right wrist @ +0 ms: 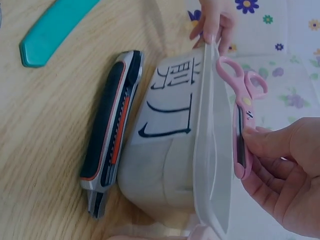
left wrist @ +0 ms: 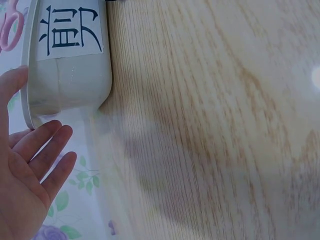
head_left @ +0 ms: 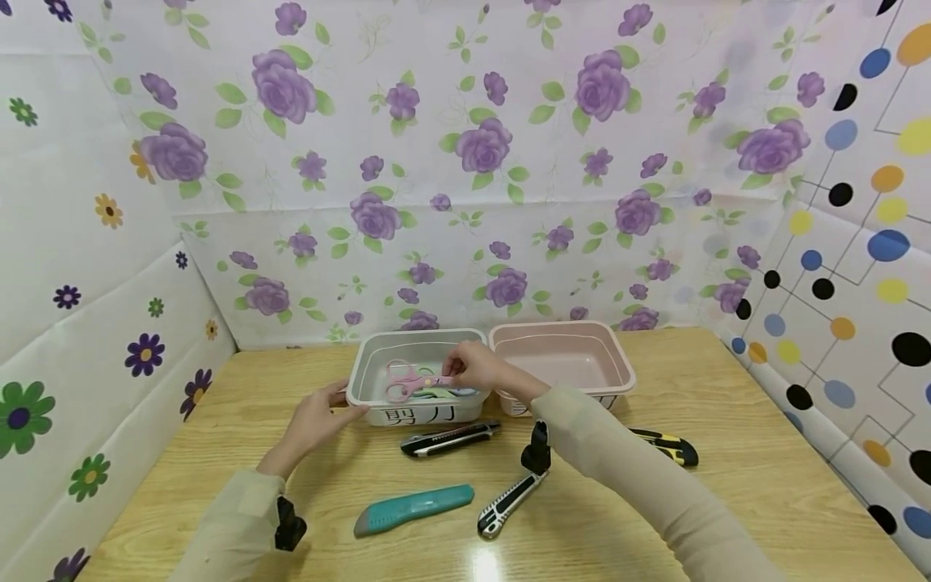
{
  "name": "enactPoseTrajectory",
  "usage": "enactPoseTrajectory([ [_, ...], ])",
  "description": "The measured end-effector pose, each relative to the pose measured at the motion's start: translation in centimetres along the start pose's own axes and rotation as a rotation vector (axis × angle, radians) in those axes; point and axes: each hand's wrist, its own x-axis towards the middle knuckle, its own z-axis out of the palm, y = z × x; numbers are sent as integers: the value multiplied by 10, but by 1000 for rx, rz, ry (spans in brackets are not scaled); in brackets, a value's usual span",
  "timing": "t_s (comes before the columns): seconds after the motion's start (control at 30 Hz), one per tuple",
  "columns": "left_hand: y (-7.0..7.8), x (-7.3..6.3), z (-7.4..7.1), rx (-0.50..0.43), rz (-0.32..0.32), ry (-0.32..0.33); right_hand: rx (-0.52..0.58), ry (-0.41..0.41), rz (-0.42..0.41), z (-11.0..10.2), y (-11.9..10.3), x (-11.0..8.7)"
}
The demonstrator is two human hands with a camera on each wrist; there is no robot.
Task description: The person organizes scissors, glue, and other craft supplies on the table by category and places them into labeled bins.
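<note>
With my right hand (head_left: 473, 368) I pinch pink scissors (head_left: 418, 381) by the blade end, over the grey-white bin (head_left: 407, 414). In the right wrist view the scissors (right wrist: 243, 112) hang just above the rim, handles pointing away from the hand (right wrist: 285, 175). Inside the bin lie green and blue handles, partly hidden. Its front label shows black characters. My left hand (head_left: 316, 420) holds the bin's left front corner; in the left wrist view the thumb of that hand (left wrist: 22, 195) meets the rim and the fingers lie along the end wall.
A pink bin (head_left: 560, 360) stands right of the grey-white one. Before them lie a black and silver utility knife (head_left: 449, 439), a teal one (head_left: 414, 509), a silver and black one (head_left: 509, 505), and a yellow and black one (head_left: 672, 447) partly behind the right arm.
</note>
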Motion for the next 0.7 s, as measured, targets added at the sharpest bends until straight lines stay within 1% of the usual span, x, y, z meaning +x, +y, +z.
enactPoseTrajectory([
  [0.27,1,0,0,-2,-4,1,21,3,28,1,10,4],
  [0.47,2,-1,-1,9,1,-2,41,-6,23,4,17,9],
  [0.7,1,-1,-2,7,9,-4,70,-24,46,9,24,13],
])
